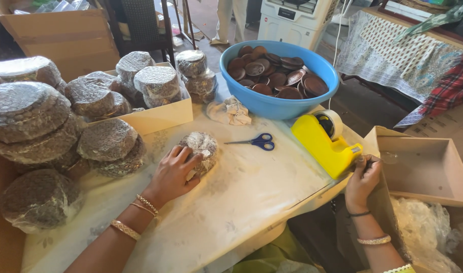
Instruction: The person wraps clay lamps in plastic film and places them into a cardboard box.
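Many round cling-wrapped brown stacks (107, 139) are already piled beyond the left hand (173, 172), some in a shallow cream cardboard tray (160, 115). That hand's fingers curl over one more film-wrapped bundle (203, 147) on the marble tabletop (251, 197). The right hand (362, 179) pinches clear tape at the yellow plastic dispenser (325, 144). Past the fingertips, a blue plastic basin (272, 103) holds many unwrapped brown discs (277, 78); the open cardboard box (423, 169) alongside looks empty.

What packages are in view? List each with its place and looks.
Wrapped bundle: under the left hand, round, clear film.
Wrapped stacks: far left, round, dark, film-covered.
Cardboard box: behind them, holding more wrapped rounds.
Open carton: right, beside the right hand, brown.
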